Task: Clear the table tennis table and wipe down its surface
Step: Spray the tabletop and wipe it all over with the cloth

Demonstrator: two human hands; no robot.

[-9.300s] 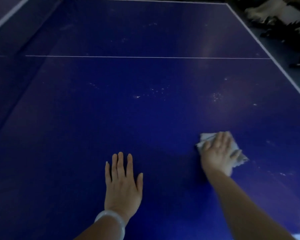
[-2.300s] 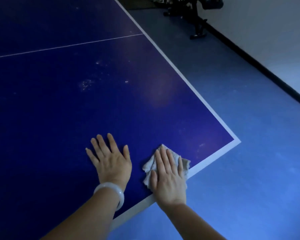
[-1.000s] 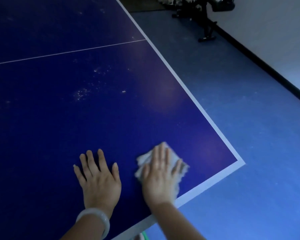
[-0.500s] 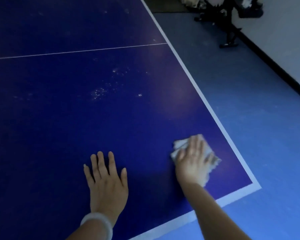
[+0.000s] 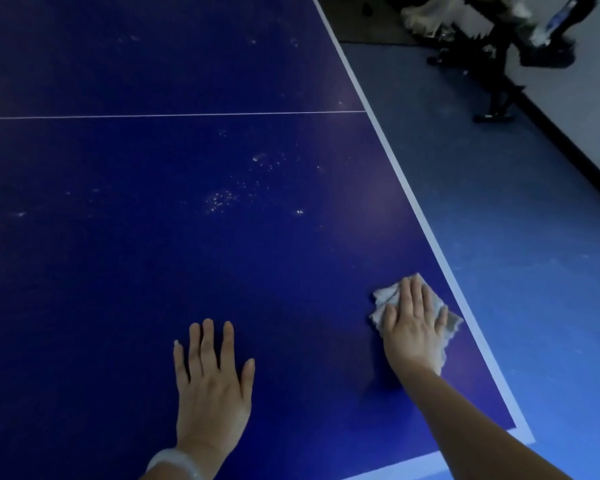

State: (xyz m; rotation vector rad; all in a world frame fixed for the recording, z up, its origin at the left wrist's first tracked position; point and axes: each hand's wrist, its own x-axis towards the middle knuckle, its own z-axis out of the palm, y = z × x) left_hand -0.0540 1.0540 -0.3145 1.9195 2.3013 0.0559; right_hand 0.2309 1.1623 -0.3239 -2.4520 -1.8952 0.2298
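While dim light blurs fine detail, these lines list what shows.
Right hand [image 5: 413, 327]: fingers straight, pressing flat on the cloth [image 5: 383, 297], which hides most of it.
Cloth: crumpled, on the bench [image 5: 153, 265] near its right white edge line, just inside it.
Left hand [image 5: 212, 386]: spread flat on the bench, holding nothing; pale bracelet [image 5: 174, 462] cut off at the frame bottom.
Specks [image 5: 222, 199]: pale, scattered mid-bench.
Dark equipment [image 5: 492, 46]: on the floor top right, too murky to identify.

Left hand [image 5: 210, 386] flat on table [image 5: 118, 271], near its front edge. Right hand [image 5: 413, 323] to its right, on cloth [image 5: 385, 296], just beside table's right edge. Specks [image 5: 222, 199] behind both hands.
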